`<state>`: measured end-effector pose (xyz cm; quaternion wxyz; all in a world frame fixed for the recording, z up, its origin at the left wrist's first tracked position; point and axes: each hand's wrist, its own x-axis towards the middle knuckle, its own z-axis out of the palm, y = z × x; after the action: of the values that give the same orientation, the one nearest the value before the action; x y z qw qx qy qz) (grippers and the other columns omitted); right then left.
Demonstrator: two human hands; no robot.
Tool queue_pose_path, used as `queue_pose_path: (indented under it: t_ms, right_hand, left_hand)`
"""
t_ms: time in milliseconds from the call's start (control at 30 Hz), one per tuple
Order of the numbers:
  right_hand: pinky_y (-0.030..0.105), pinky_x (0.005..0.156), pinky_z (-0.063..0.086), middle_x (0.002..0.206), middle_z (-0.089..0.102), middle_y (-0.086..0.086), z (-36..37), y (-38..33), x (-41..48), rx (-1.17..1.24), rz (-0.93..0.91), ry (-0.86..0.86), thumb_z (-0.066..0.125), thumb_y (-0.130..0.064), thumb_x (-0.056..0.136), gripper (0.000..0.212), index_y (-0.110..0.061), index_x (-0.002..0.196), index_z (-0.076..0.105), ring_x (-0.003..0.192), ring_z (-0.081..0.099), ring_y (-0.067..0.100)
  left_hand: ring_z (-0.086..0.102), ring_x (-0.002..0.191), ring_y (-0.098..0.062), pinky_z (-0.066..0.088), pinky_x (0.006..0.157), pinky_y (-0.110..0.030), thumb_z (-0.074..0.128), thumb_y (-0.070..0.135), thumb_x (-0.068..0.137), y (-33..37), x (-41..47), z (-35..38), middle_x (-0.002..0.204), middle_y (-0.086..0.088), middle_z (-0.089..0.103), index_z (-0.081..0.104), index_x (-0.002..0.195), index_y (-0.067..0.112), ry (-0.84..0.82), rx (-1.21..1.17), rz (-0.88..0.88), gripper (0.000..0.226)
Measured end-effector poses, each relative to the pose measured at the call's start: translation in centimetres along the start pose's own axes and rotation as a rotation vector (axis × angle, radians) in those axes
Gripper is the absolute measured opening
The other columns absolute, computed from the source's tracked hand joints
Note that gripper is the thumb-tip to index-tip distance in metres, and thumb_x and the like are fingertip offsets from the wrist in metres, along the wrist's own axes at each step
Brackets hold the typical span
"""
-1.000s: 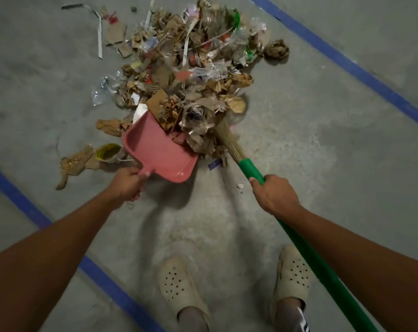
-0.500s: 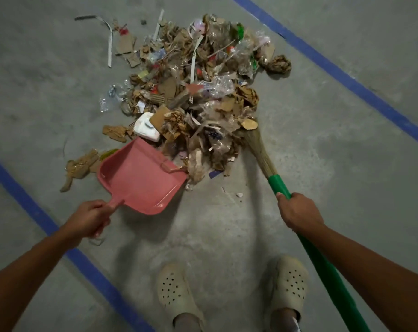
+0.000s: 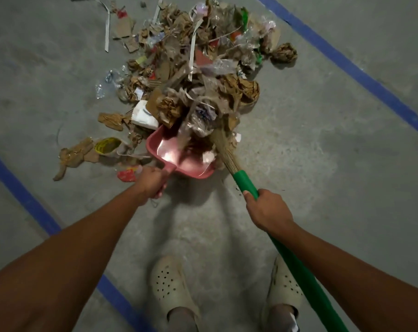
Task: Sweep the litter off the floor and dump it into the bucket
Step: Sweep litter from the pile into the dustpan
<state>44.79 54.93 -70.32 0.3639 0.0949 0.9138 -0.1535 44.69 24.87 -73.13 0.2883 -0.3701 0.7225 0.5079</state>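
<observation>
Pushed the pink dustpan forward under the heap's edge, handle in curled fingers of the left hand; raking scraps in with the green broom, right hand wrapped round it. Barely begun: leaves most litter on the floor beyond, no bucket visible.

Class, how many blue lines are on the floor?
2. One blue line crosses the upper right; the other runs down the lower left, partly hidden behind the left arm.

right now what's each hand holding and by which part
The left hand grips the pink dustpan by its short handle. The right hand grips the broom on its green handle, just below the bristles.
</observation>
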Motion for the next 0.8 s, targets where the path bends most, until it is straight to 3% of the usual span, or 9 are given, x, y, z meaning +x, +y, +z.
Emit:
queue_pose_path:
  t_ms: [167, 433, 633, 800]
  right_hand:
    - [0.029, 0.056, 0.046, 0.074, 0.060, 0.000, -2.2, 3.5, -1.5, -0.071, -0.032, 0.089, 0.038, -0.060, 0.101, 0.044, -0.021, 0.095, 0.057, 0.063, 0.059, 0.016]
    - [0.028, 0.052, 0.047, 0.067, 0.060, 0.000, -4.3, 8.2, -3.6, 0.005, 0.059, 0.168, 0.039, -0.059, 0.101, 0.041, -0.024, 0.085, 0.053, 0.057, 0.059, 0.016]
    - [0.028, 0.050, 0.044, 0.066, 0.059, 0.002, -5.1, 7.8, -3.5, 0.058, 0.076, 0.201, 0.038, -0.057, 0.102, 0.041, -0.021, 0.090, 0.054, 0.056, 0.058, 0.017]
    - [0.033, 0.061, 0.051, 0.077, 0.064, 0.008, -6.0, 3.6, 2.0, 0.222, 0.188, 0.155, 0.037, -0.057, 0.103, 0.050, -0.013, 0.089, 0.058, 0.065, 0.062, 0.022]
  left_hand:
    - [0.034, 0.035, -0.016, 0.025, 0.037, -0.019, 0.062, 0.040, 0.099, -0.7, -1.7, 1.5, 0.051, -0.006, 0.044, 0.047, 0.066, 0.012, 0.026, -0.206, 0.011, 0.045]
    - [0.036, 0.032, -0.017, 0.024, 0.038, -0.018, 0.051, 0.007, 0.096, -4.6, -3.9, -2.9, 0.054, -0.014, 0.046, 0.049, 0.069, 0.006, 0.226, -0.173, -0.091, 0.027]
    - [0.036, 0.033, -0.018, 0.026, 0.037, -0.018, 0.057, 0.027, 0.102, -2.1, -2.7, -3.6, 0.054, -0.013, 0.044, 0.048, 0.073, 0.007, 0.195, -0.104, 0.014, 0.036]
    - [0.044, 0.035, -0.019, 0.034, 0.039, -0.023, 0.063, 0.052, 0.095, 0.4, 0.1, -3.9, 0.048, -0.011, 0.049, 0.050, 0.061, 0.011, 0.185, 0.037, 0.065, 0.055]
